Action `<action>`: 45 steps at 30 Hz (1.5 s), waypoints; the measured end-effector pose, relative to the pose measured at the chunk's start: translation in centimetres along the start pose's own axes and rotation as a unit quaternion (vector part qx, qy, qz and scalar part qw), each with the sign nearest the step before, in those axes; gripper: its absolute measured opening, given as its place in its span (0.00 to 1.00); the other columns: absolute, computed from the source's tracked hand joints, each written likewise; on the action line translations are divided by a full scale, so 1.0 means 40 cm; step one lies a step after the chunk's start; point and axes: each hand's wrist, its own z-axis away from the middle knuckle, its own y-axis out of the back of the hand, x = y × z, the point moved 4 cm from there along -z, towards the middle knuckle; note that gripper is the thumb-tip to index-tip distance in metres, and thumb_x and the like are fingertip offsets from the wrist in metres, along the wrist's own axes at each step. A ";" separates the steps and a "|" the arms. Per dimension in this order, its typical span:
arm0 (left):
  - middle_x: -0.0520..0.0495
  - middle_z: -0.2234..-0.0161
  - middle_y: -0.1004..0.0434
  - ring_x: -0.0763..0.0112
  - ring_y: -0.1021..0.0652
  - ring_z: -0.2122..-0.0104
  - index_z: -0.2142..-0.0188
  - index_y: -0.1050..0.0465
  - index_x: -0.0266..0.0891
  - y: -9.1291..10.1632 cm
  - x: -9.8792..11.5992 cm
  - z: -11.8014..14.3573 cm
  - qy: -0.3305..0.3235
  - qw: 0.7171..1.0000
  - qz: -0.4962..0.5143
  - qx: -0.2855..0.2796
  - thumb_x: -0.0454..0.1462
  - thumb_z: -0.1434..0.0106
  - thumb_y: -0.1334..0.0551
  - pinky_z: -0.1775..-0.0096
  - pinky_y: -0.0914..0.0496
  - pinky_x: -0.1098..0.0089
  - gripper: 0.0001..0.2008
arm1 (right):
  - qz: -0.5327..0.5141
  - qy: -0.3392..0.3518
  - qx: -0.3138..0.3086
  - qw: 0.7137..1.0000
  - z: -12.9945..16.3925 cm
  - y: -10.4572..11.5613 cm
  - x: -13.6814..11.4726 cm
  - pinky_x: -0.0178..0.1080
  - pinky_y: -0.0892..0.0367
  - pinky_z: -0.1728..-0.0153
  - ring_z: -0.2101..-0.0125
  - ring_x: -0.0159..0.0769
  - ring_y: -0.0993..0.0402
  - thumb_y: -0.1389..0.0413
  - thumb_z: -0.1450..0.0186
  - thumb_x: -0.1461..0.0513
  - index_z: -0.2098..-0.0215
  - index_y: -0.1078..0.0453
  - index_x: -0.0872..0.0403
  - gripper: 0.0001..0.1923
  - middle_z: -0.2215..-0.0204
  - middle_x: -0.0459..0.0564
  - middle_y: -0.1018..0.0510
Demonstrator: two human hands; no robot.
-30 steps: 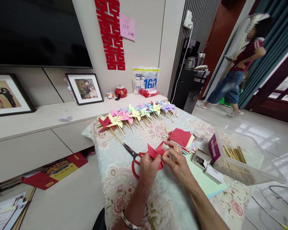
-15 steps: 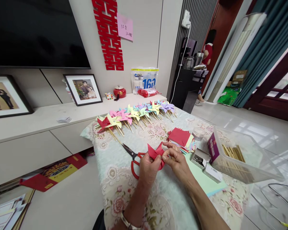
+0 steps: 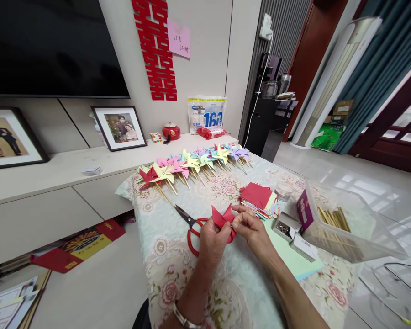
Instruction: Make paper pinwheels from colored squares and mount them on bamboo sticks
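Note:
Both hands hold a folded red paper pinwheel [image 3: 222,217] above the flowered tablecloth [image 3: 178,269]. My left hand [image 3: 213,241] grips it from below and behind. My right hand [image 3: 251,228] pinches its centre with fingertips. Red-handled scissors [image 3: 190,225] lie just left of my left hand. A stack of coloured paper squares [image 3: 259,198], red on top, sits just beyond my right hand. A row of several finished pinwheels on sticks [image 3: 192,163] lies across the far end of the table.
A clear plastic tub with wooden sticks [image 3: 342,228] stands at the right, a small open box of pins [image 3: 285,227] and a light green sheet [image 3: 294,260] beside it. A low cabinet [image 3: 55,183] with framed photos runs along the left.
My hands stay on the red pinwheel with only small finger movement. The person who crossed the room at the right has gone out of view.

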 end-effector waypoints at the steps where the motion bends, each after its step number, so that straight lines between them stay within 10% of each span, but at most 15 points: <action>1: 0.49 0.75 0.20 0.65 0.21 0.72 0.72 0.23 0.37 0.000 0.002 0.001 0.002 1.000 -0.001 -0.002 0.38 0.52 0.31 0.69 0.29 0.71 0.08 | -0.007 -0.007 -0.002 1.000 0.000 0.000 0.002 0.52 0.43 0.44 0.40 0.52 0.36 0.40 0.41 0.57 0.77 0.28 0.51 0.09 0.52 0.55 0.22; 9: 0.50 0.76 0.21 0.67 0.23 0.74 0.71 0.22 0.35 0.003 0.007 0.000 0.004 1.000 -0.009 0.006 0.39 0.52 0.30 0.70 0.30 0.72 0.10 | -0.037 -0.044 0.008 0.998 0.004 -0.005 0.019 0.43 0.35 0.55 0.48 0.49 0.29 0.38 0.42 0.56 0.76 0.27 0.52 0.09 0.53 0.54 0.22; 18: 0.46 0.71 0.17 0.64 0.20 0.71 0.65 0.19 0.34 -0.001 -0.005 -0.006 0.004 1.000 0.024 -0.013 0.42 0.51 0.30 0.65 0.27 0.68 0.16 | -0.152 -0.075 0.020 0.985 0.004 -0.020 0.016 0.37 0.38 0.70 0.75 0.34 0.33 0.32 0.47 0.55 0.76 0.27 0.52 0.12 0.77 0.44 0.26; 39: 0.49 0.76 0.21 0.69 0.24 0.77 0.68 0.21 0.33 0.007 -0.047 -0.020 0.040 0.999 0.022 0.001 0.43 0.52 0.29 0.71 0.30 0.71 0.15 | -0.180 -0.088 0.071 0.977 0.005 -0.021 0.043 0.36 0.38 0.72 0.77 0.33 0.31 0.27 0.52 0.54 0.74 0.31 0.52 0.19 0.79 0.42 0.25; 45: 0.53 0.80 0.25 0.74 0.29 0.80 0.71 0.22 0.34 0.006 -0.032 -0.015 0.037 0.999 -0.004 0.013 0.42 0.53 0.30 0.76 0.36 0.74 0.13 | -0.203 -0.104 0.052 0.972 0.005 -0.028 0.033 0.41 0.31 0.67 0.73 0.39 0.23 0.29 0.50 0.56 0.50 0.29 0.50 0.30 0.73 0.43 0.18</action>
